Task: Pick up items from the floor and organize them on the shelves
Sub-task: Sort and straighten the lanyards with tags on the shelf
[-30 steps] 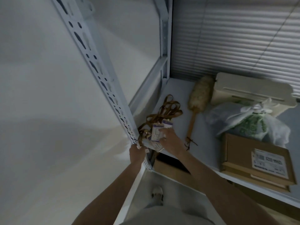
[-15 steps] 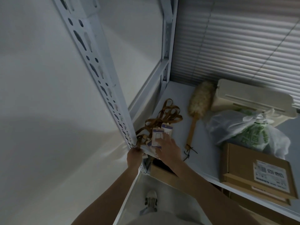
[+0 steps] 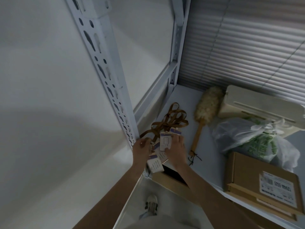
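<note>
Your left hand [image 3: 141, 148] and right hand [image 3: 175, 148] both clamped on white card badges with brown lanyards [image 3: 165, 142], 7 o'clock corner of white metal shelf [image 3: 209, 164]; duster, bag, boxes already shelved; badges nearly placed, remaining floor items unseen.

Both forearms are bare to the lower frame edge; no sleeves, watch, rings or gloves visible on the left hand [image 3: 141, 150] or right hand [image 3: 175, 150]. Light grey-white garment [image 3: 163, 221] at 6 o'clock, type undetermined. One pale low shoe [image 3: 151, 204] with dark lacing, just above the garment. Fine detail blurred.
</note>
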{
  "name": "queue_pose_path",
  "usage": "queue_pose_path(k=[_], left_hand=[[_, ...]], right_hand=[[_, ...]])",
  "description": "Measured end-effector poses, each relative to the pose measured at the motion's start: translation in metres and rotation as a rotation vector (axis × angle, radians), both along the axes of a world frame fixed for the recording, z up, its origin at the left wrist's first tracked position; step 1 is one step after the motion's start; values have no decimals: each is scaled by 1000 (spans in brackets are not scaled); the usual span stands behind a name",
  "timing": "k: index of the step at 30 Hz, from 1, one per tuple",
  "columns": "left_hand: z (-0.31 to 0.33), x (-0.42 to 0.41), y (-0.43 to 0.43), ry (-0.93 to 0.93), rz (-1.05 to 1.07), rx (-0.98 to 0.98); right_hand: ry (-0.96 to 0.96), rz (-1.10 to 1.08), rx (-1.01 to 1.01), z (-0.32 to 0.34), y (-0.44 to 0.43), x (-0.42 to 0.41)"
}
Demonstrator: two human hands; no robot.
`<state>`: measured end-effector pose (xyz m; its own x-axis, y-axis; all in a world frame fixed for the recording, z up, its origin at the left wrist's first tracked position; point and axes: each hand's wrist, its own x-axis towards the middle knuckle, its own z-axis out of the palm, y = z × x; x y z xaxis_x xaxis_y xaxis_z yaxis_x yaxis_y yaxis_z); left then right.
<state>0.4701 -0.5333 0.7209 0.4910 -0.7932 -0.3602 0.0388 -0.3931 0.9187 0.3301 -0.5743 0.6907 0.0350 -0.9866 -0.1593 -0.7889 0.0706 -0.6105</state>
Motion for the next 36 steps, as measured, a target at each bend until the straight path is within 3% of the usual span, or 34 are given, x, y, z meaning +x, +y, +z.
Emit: queue_pose_path(k=[5,11,16,18,21,24,27,29,30,32,35,36], left_hand=[[-6,-6,-17,33,-12,33],[-10,-13,-26,-73,-17,71],[-19,-13,-30,-181,-13,88],[-21,-13,-30,-169,-6,96],[-18,-12,-31,-130,-12,107],[-15,-13,-32,-57,17,78],[-10,-14,-30,66,46,63],[-13,-13,-32,95,46,82],[-12,-13,-34,113,46,88],[-10,-14,-38,188,50,127],[2,-13,-45,394,114,86],[8,-13,-45,456,137,55]], right_hand=[[-231,-36,32,2,-13,-20],[-44,-157,133,2,-15,-16],[-40,-246,138,-1,-19,-1],[-173,-263,159,-6,-24,-4],[-526,-351,217,-6,-31,-16],[-518,-409,177,-3,-35,-34],[-261,-340,146,4,-32,-47],[0,-288,-14,15,-24,-48],[34,-263,-137,22,-20,-45],[-85,-104,-194,35,-13,-36],[-200,205,182,40,-12,-20],[-224,225,224,40,-13,-17]])
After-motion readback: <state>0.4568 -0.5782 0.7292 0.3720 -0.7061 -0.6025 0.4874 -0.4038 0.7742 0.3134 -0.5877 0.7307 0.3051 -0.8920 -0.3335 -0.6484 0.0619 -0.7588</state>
